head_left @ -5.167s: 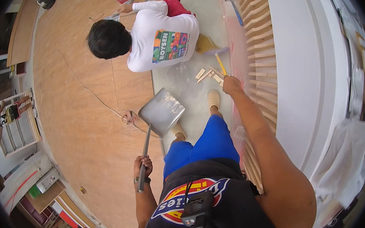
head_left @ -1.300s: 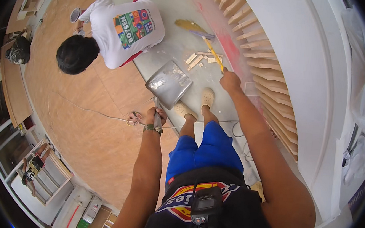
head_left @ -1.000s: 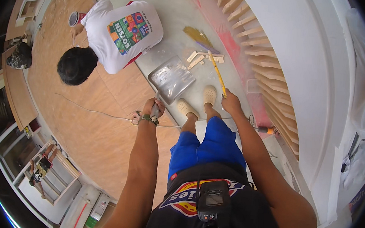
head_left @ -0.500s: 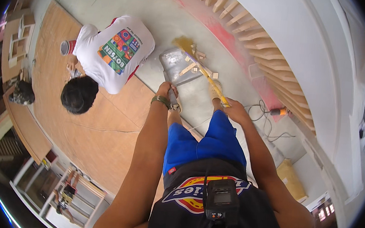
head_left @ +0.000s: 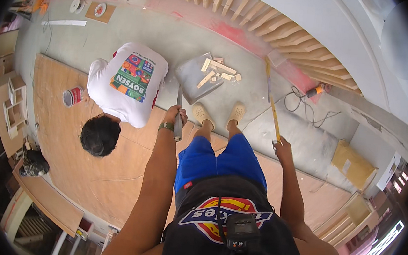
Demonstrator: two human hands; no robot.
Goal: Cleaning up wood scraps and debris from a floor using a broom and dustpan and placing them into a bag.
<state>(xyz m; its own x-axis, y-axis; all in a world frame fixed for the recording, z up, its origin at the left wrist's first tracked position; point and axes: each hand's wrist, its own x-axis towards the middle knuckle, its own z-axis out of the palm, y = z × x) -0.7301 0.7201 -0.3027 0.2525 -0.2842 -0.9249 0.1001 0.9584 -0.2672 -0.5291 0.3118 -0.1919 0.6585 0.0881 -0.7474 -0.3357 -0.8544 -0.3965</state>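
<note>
Gripping the handle (head_left: pixel 179 97) of a dustpan (head_left: pixel 187 72) in the left hand (head_left: pixel 176 115), with fingers wrapped round the bar. Looking out from those fingers, finding the dustpan directly ahead and slightly to the right, with the handle's long axis running away from the body. Sitting nearer to the dustpan with the left hand than with the right hand (head_left: pixel 282 150), well off to its right. Clasping the near end of a broom (head_left: pixel 274 118) with the right fingers curled in. Pointing the broom away from the body, tipped a little left, with its head to the right of the dustpan and well apart from it. Unable to tell whether touching the floor (head_left: pixel 192 34) with the broom.

Seeing pale wood offcuts (head_left: pixel 205 79) partly in the dustpan, partly across or just beyond its right edge: rough, square-cut strips and small blocks. Noting dull grey metal in the dustpan, flat and shallow, plus a straight, narrow bar for the handle; smooth yellow on the broom's stick; grainy, reddish-brown plywood (head_left: pixel 63 129) on the near side of the dustpan; and a co-worker (head_left: pixel 151 91) in white cloth just left of it.
</note>
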